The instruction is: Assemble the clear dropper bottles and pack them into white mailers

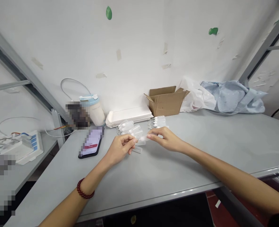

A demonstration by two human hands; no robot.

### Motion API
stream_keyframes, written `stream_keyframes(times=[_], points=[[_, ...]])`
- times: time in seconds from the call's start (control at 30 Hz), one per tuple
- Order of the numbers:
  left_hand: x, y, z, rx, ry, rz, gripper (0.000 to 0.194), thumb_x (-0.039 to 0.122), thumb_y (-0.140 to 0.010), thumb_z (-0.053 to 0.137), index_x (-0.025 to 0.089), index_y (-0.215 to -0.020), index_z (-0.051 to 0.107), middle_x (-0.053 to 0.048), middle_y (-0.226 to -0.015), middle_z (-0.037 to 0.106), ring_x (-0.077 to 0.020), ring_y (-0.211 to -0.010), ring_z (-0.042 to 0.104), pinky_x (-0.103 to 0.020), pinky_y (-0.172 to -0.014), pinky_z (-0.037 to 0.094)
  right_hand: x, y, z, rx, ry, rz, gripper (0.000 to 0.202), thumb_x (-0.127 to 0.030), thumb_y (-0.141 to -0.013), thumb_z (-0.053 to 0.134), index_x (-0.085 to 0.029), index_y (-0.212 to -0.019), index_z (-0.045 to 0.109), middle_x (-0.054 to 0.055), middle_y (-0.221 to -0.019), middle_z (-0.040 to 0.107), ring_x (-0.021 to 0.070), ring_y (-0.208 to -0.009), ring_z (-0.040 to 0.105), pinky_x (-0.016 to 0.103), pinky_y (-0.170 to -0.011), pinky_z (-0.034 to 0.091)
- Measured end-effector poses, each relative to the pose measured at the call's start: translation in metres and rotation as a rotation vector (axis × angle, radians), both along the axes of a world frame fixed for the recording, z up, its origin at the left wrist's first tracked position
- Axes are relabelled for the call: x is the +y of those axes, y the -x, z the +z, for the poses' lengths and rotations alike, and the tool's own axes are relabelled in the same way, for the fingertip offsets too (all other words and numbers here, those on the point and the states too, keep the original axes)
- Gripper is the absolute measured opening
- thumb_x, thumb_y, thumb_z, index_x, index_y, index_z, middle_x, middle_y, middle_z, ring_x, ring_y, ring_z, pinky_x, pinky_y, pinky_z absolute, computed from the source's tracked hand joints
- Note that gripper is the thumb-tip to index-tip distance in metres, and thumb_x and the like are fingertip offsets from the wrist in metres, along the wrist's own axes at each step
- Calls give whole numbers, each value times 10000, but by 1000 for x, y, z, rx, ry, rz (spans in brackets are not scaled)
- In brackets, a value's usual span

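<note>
My left hand (122, 145) is closed in a pinch at the thin end of a small translucent plastic bottle with a white tip (143, 138). The body of that bottle is pinched between the thumb and fingers of my right hand (166, 138). Just beyond my left hand lies a cluster of similar small bottles (130, 126), with thin ends pointing left. A second row of such bottles (160, 120) lies behind my right hand. Under my hands, a clear plastic tube (137, 149) rests on the grey table (149, 183).
A phone (91, 142) lies left of my left hand, in front of a lidded cup (95, 110). Along the wall are a stack of flat white packaging (130, 116), an open cardboard box (167, 103), a white plastic bag (196, 96) and a light blue bag (234, 96).
</note>
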State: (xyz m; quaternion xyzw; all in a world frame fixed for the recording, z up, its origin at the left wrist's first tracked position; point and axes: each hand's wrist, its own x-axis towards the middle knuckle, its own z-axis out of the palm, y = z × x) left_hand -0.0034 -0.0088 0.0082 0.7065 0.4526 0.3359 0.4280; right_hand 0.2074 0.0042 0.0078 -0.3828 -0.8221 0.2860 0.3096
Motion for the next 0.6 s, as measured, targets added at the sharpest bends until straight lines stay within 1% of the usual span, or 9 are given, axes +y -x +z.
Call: stream_keyframes(times=[0.1,0.2,0.3,0.43,0.53,0.6], points=[[2,2,-1,11,21,5,288,394,-784,556,151,-628,552,43,-501,488,-74,-436,424,-213,-491,354,4,-3,-3,-17,-2,-26,394,-476,-876,441,-146,-792,640,24,-713,621,131,-662,523,240,-600,376],[7,6,-2,40,50,38,288,399,-773,559,153,-625,565,49,-449,467,-81,-420,414,-216,-480,348,13,-10,-9,-75,-53,-85,381,-442,-896,410,-153,-740,603,14,-675,584,121,-616,493,236,-561,353],[11,10,-2,73,64,71,295,392,-761,560,157,-583,552,48,-420,462,-87,-410,414,-222,-477,346,25,-20,-14,-153,-134,-156,282,-376,-900,421,-164,-819,587,23,-709,593,130,-622,502,247,-579,363],[14,12,-3,141,68,124,292,372,-754,557,157,-557,545,46,-398,467,-93,-414,432,-222,-491,356,36,-30,-17,-393,-255,-257,132,-259,-861,505,-151,-882,577,80,-878,616,181,-775,557,285,-682,386],[15,13,-7,193,92,138,285,369,-754,544,153,-567,553,42,-407,484,-99,-405,446,-225,-486,363,38,-34,-15,-631,-276,-330,125,-227,-859,516,-145,-926,581,112,-976,608,225,-896,559,320,-761,383],[17,14,-9,219,94,144,281,370,-757,531,151,-582,557,31,-453,524,-99,-401,452,-231,-484,367,38,-36,-14,-760,-256,-348,146,-227,-858,523,-136,-956,581,130,-1014,599,251,-948,550,333,-781,383]])
